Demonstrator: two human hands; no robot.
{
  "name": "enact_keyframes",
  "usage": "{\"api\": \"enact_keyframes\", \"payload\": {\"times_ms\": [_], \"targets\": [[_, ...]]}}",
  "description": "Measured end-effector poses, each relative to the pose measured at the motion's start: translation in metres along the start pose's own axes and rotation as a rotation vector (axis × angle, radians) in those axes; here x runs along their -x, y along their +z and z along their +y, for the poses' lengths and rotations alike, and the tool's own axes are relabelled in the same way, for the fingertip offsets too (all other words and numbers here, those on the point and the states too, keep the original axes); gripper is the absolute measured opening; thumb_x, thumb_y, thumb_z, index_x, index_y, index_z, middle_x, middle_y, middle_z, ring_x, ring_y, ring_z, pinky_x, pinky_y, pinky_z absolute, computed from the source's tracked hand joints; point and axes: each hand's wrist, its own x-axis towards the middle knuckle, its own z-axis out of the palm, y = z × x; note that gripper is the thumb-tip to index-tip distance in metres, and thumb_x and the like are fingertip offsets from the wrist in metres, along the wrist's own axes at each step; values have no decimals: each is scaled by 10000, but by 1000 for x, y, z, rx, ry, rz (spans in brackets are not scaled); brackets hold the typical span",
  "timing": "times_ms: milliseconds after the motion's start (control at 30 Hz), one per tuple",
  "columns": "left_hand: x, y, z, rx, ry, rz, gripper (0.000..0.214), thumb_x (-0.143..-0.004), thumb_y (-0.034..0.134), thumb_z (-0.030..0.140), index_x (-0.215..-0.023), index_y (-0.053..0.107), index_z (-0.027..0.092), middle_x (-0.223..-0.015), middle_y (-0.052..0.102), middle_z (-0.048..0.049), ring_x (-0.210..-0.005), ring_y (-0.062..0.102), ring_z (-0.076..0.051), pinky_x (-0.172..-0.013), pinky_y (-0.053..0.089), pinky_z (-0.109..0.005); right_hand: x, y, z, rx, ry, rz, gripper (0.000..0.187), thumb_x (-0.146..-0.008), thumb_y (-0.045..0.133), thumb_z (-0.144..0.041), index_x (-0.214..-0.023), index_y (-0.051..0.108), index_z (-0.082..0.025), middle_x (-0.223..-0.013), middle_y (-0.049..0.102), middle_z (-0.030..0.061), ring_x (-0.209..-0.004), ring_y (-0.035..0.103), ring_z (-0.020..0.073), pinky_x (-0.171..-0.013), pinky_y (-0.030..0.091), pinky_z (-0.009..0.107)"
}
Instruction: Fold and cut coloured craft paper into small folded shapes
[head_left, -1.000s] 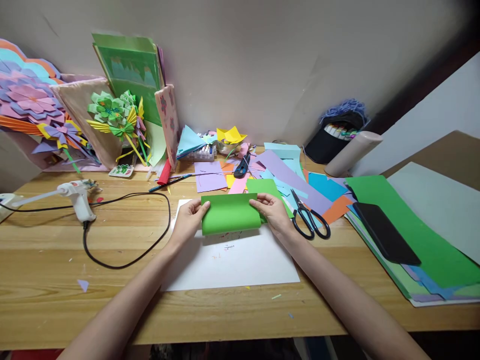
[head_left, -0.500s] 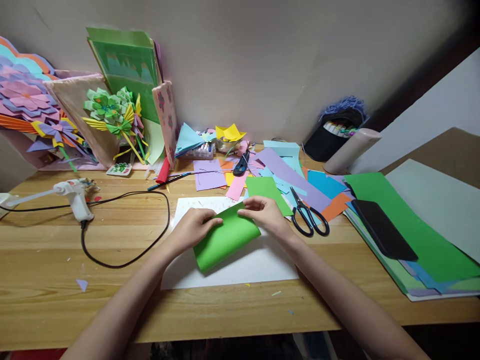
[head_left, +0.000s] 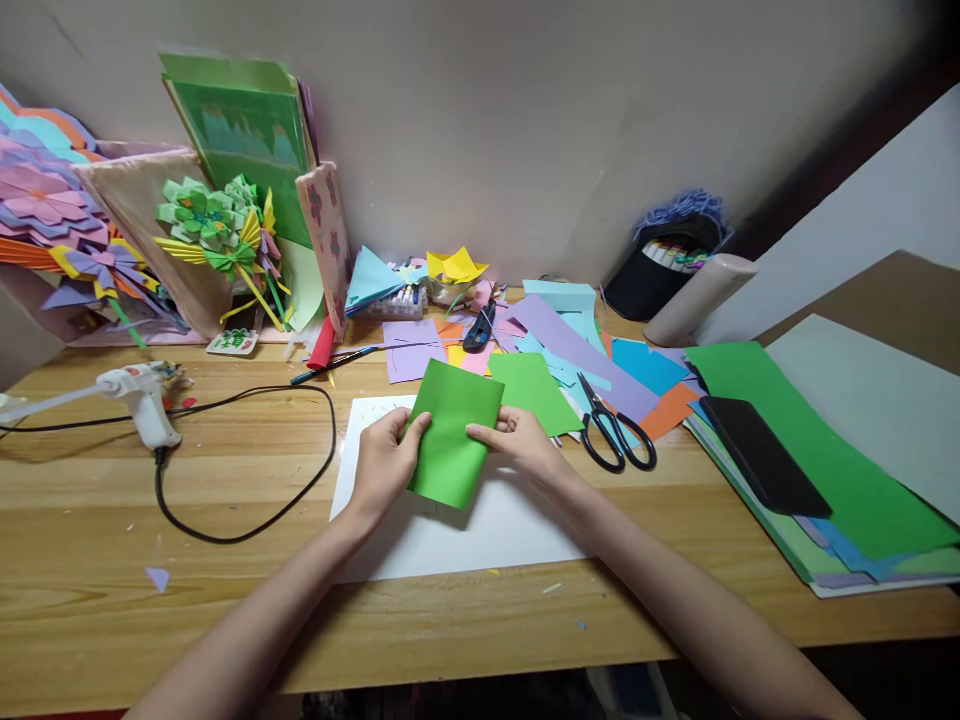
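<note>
A green sheet of paper (head_left: 456,430) is held up between my two hands, above a white sheet (head_left: 517,530) on the wooden table. My left hand (head_left: 386,455) pinches its left edge, thumb on the front face and fingers behind. On the opposite edge, my right hand (head_left: 517,440) grips the paper the same way, its thumb lying across the front. The paper bends slightly near its lower edge; whether it is folded double I cannot tell. Just beyond my right hand lies another green piece of paper (head_left: 536,390), with black-handled scissors (head_left: 616,430) to its right.
A white glue gun (head_left: 150,405) with a looped black cord stands at left. Coloured paper scraps and a utility knife (head_left: 480,328) lie toward the wall. At right a black phone (head_left: 765,455) rests on stacked paper. Paper flowers (head_left: 206,215) stand at back left, a black pen pouch (head_left: 660,270) at back right.
The green paper has turned from a slanted, lengthwise position to a more upright one, its face now toward me. Both hands have shifted to its left and right edges, still holding it.
</note>
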Motion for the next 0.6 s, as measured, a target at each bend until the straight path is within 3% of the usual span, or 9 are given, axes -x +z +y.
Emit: {"api": "enact_keyframes", "payload": {"times_ms": [100, 233, 400, 600], "targets": [[0, 2, -3, 10, 3, 28, 332, -766, 500, 383, -531, 368, 188, -507, 331, 48, -491, 302, -96, -462, 224, -219, -2, -2, -2, 59, -51, 58, 313, -601, 695, -419, -718, 620, -139, -668, 674, 33, -579, 627, 156, -532, 510, 260], [0, 4, -6, 32, 15, 34, 317, -772, 494, 383, -548, 385, 187, -524, 342, 45, -509, 320, -98, -473, 239, -216, -5, -3, -2, 83, -60, -14, 376, -557, 734, -390, -821, 607, -155, -659, 671, 13, -549, 624, 147, -510, 504, 247], [-1, 6, -7, 71, 5, 14, 356, -756, 514, 389, -519, 336, 191, -505, 305, 51, -490, 296, -94, -465, 228, -221, -10, -6, 2, 115, -80, 59, 397, -621, 635, -531, -534, 496, -169, -437, 561, -16, -376, 530, 118, -387, 436, 232], [-4, 8, -16, 103, -25, -16, 318, -753, 518, 391, -542, 415, 176, -512, 362, 46, -502, 324, -90, -461, 243, -208, -18, -14, 4, 62, -184, 65, 347, -568, 720, -431, -747, 614, -153, -621, 654, 8, -515, 596, 130, -464, 469, 224]]}}
